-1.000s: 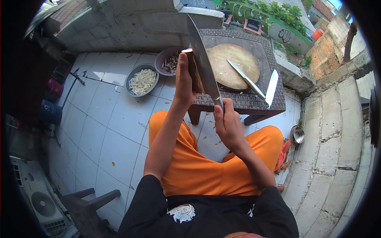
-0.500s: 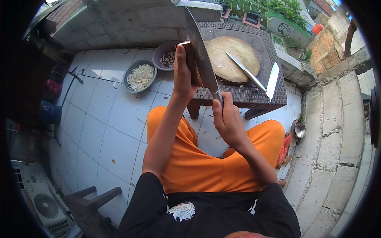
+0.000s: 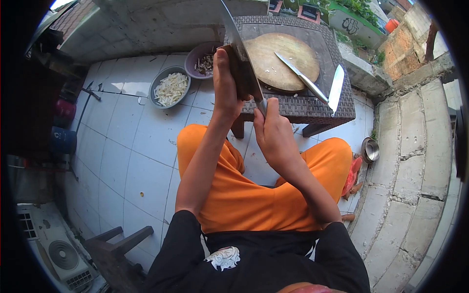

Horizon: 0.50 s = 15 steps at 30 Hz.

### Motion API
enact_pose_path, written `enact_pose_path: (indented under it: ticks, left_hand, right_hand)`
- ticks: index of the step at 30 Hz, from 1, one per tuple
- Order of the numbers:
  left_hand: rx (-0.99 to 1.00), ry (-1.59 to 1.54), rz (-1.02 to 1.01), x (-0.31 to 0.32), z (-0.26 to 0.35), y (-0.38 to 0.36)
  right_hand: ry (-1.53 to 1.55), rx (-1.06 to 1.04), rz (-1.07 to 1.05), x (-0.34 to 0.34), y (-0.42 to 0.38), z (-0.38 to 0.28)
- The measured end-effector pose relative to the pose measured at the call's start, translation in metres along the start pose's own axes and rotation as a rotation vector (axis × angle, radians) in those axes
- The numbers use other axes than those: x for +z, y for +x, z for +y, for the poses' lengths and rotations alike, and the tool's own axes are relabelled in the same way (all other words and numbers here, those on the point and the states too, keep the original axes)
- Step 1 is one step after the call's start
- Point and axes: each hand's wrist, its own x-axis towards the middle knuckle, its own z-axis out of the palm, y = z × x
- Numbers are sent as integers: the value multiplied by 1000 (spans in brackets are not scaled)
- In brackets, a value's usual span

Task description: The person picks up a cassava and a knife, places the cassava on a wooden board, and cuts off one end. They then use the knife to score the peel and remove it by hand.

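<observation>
My left hand is wrapped round a dark brown oblong block held upright, its exact kind not clear. In my right hand is the handle of a large knife, edge-on to me and pointing up and away. The blade lies along the right side of the block, close against it; its tip runs to the top edge of the view. Both hands are in front of the near edge of a dark woven table. A round wooden chopping board sits on that table, just right of the blade.
A small knife lies across the board's edge, and a wider blade at the table's right. On the tiled floor are a grey bowl of pale strips and a purple bowl of brownish bits. Metal bowls stand by the right wall.
My right hand and the knife have moved up and slightly left along the block, bringing the handle nearer my left hand. The whole view has shifted a little.
</observation>
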Motion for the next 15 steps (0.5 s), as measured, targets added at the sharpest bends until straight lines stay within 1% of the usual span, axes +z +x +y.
enact_pose_path:
  ticks: [9, 11, 12, 14, 15]
  left_hand:
    - [33, 104, 6, 0, -5, 1]
    - [17, 139, 50, -1, -7, 1]
    - [15, 140, 52, 0, -7, 0]
    - [22, 100, 60, 3, -7, -2]
    - [21, 101, 59, 2, -7, -3]
  right_hand:
    - [30, 1, 16, -1, 2, 10]
    - [223, 60, -104, -13, 6, 14]
    - [225, 62, -105, -17, 9, 19]
    - [530, 242, -302, -25, 13, 26]
    - [587, 247, -321, -27, 13, 26]
